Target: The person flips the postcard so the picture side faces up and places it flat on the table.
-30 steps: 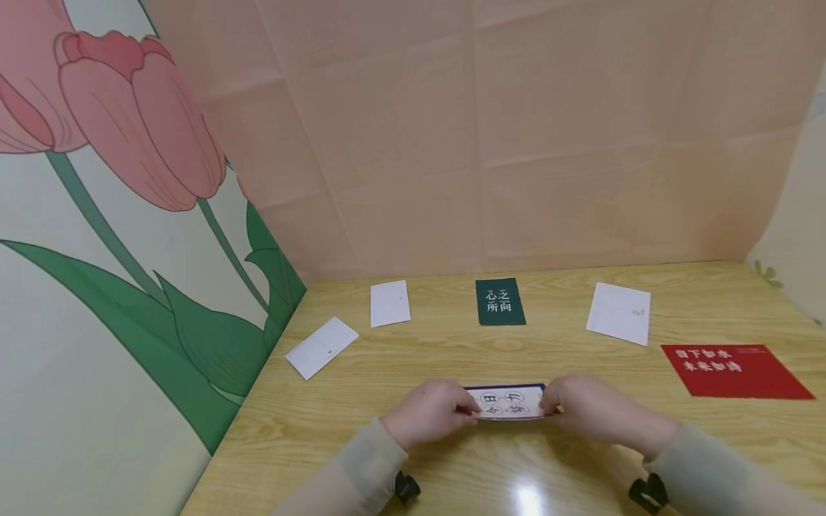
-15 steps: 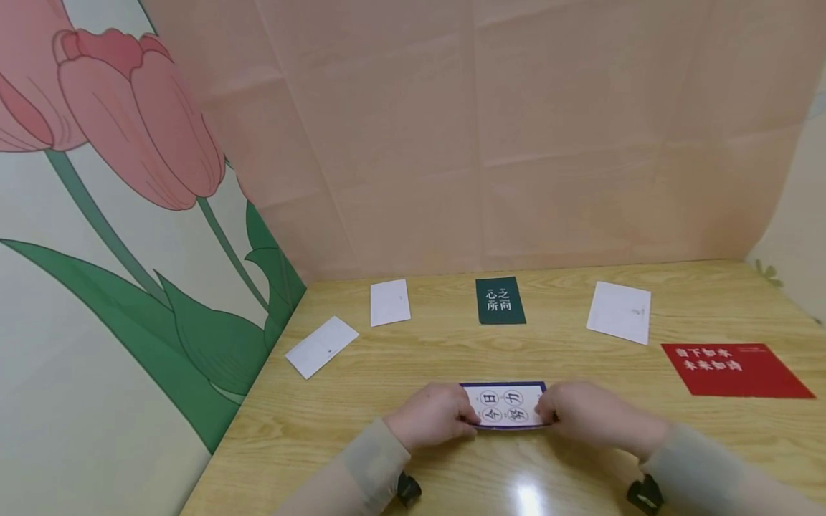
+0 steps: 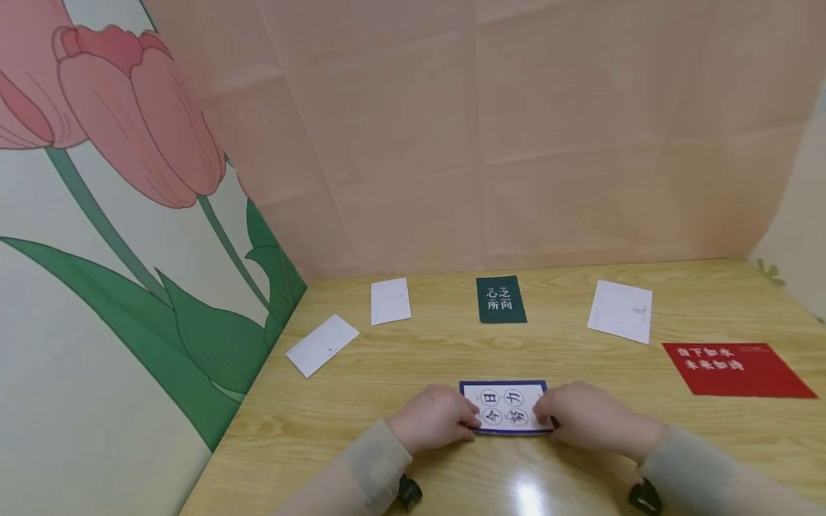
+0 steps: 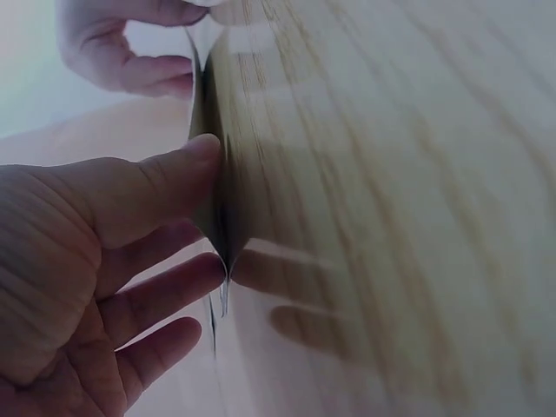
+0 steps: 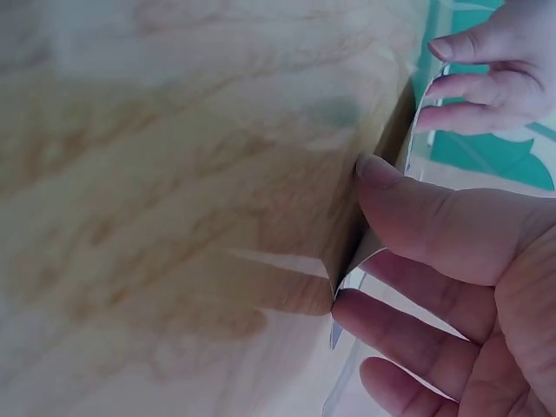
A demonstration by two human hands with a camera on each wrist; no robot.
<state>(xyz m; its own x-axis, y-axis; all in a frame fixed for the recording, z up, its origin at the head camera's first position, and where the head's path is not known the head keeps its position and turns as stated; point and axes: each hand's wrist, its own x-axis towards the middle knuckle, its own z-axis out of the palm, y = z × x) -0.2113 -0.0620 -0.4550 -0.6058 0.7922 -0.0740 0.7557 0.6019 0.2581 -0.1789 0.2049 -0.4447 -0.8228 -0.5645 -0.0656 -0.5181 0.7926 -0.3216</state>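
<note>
A white card with a dark blue border and several circled black characters [image 3: 502, 408] lies face up at the front middle of the table in the head view. My left hand [image 3: 435, 417] pinches its left end, with the thumb at the near edge and fingertips over the face. At the opposite end, my right hand [image 3: 596, 417] grips the card the same way. The left wrist view shows the card [image 4: 201, 113] nearly edge-on, slightly bent, close over the wood. Its lower edge [image 5: 369, 248] shows beneath the thumb in the right wrist view.
A green card [image 3: 501, 299] lies behind the hands. White cards lie at left [image 3: 323, 345], back left [image 3: 390, 301] and back right [image 3: 620, 312]. A red card [image 3: 738, 369] is at the right. A pink cloth [image 3: 477, 143] hangs behind the wooden table [image 3: 439, 351].
The bordered card has tilted down flatter toward the table, showing more of its face and its near blue border. Both hands keep hold and have shifted only slightly.
</note>
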